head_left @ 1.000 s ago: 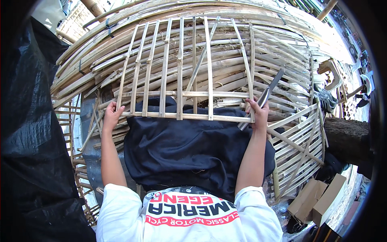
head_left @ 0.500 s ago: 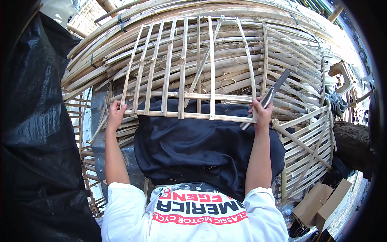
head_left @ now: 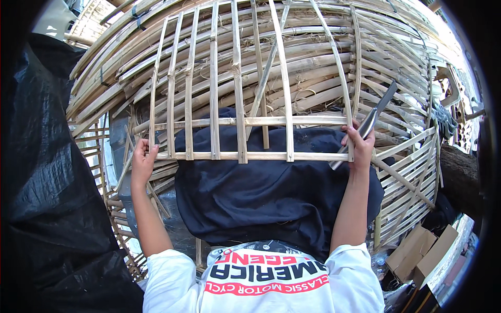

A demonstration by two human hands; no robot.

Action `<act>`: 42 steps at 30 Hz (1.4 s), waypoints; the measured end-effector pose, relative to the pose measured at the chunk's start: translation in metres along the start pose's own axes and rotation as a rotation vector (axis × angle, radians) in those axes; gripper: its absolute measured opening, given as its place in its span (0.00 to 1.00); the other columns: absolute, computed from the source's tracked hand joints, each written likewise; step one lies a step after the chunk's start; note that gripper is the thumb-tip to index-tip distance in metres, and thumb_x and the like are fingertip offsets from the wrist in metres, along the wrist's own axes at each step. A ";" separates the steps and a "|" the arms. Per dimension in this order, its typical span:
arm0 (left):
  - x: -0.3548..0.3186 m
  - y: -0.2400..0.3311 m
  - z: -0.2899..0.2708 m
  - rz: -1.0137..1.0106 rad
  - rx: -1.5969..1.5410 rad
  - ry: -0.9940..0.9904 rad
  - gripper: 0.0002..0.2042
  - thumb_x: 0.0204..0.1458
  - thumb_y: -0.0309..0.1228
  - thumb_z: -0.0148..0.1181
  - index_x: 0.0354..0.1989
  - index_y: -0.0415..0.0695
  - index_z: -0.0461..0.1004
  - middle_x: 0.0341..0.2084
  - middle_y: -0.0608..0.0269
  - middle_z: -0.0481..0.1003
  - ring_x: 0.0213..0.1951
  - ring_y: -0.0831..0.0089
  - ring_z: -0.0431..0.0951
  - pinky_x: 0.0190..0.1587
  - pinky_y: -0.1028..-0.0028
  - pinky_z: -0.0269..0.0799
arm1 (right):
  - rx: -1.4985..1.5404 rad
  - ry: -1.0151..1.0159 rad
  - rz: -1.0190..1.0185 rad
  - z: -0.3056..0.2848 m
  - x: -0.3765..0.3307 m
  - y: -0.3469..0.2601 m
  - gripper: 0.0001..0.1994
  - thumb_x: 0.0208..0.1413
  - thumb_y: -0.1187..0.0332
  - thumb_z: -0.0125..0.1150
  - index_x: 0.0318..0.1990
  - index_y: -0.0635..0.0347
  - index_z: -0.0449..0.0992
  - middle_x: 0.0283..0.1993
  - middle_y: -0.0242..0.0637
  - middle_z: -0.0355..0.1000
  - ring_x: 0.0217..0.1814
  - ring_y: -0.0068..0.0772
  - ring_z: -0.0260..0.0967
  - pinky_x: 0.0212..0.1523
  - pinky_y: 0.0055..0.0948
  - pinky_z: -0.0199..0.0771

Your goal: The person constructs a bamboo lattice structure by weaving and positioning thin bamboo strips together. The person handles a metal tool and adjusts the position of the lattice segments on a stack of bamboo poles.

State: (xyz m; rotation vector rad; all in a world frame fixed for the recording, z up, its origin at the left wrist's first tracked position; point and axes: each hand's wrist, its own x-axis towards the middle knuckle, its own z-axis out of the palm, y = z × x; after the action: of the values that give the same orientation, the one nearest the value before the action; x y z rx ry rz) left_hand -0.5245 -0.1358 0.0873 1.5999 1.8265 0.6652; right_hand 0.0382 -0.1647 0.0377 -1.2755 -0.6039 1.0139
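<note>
A lattice frame of split bamboo slats [head_left: 238,99] is held up in front of me, its near crosspiece over my covered lap. At its near left corner, my left hand [head_left: 142,164] pinches the end of the frame between thumb and fingers. My right hand [head_left: 361,146] grips the near right corner and also holds a knife-like tool [head_left: 369,121] with a shiny metal handle and a dark, flat blade, pointing away to the right. Dark cloth [head_left: 250,195] covers my legs below the frame. The frame's far edge runs out of the picture.
A large pile of split bamboo strips [head_left: 308,78] lies ahead. Another slatted bamboo panel [head_left: 409,180] leans at the right, near a dark log [head_left: 459,175] and an open cardboard box [head_left: 412,250]. Black plastic sheeting [head_left: 47,172] hangs at the left.
The frame looks larger, and its far edge has gone out of view at the top. My right hand, with the tool, has moved right in the picture; both hands keep their grip.
</note>
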 end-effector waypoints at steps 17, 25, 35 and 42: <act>-0.003 0.016 0.001 -0.034 0.199 0.024 0.11 0.62 0.33 0.53 0.38 0.37 0.66 0.20 0.58 0.68 0.23 0.72 0.64 0.28 0.69 0.62 | -0.020 0.012 -0.029 -0.006 -0.005 0.015 0.28 0.54 0.79 0.60 0.61 0.68 0.56 0.49 0.56 0.70 0.33 0.35 0.75 0.22 0.25 0.74; -0.002 0.023 -0.005 0.070 0.364 0.053 0.12 0.63 0.36 0.50 0.40 0.37 0.66 0.19 0.51 0.68 0.22 0.57 0.67 0.28 0.61 0.62 | -0.018 0.034 -0.053 0.005 -0.015 0.016 0.25 0.52 0.81 0.62 0.57 0.65 0.59 0.47 0.55 0.72 0.31 0.37 0.77 0.22 0.25 0.76; 0.002 0.017 -0.008 0.007 0.372 0.053 0.13 0.62 0.37 0.53 0.40 0.36 0.68 0.20 0.52 0.70 0.23 0.59 0.70 0.29 0.63 0.65 | 0.005 0.025 -0.053 0.009 -0.019 0.016 0.23 0.51 0.81 0.63 0.53 0.68 0.61 0.45 0.53 0.73 0.31 0.36 0.77 0.20 0.25 0.76; 0.014 0.001 -0.009 -0.102 0.345 -0.010 0.13 0.59 0.36 0.56 0.38 0.35 0.71 0.24 0.55 0.75 0.28 0.65 0.75 0.34 0.67 0.69 | 0.054 0.011 -0.063 0.013 -0.021 0.010 0.20 0.50 0.81 0.63 0.50 0.69 0.64 0.45 0.53 0.74 0.29 0.34 0.76 0.20 0.24 0.76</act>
State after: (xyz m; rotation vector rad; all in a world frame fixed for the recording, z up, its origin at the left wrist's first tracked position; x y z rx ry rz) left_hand -0.5320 -0.1215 0.0926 1.7026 2.0849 0.3063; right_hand 0.0147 -0.1767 0.0340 -1.2066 -0.6003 0.9648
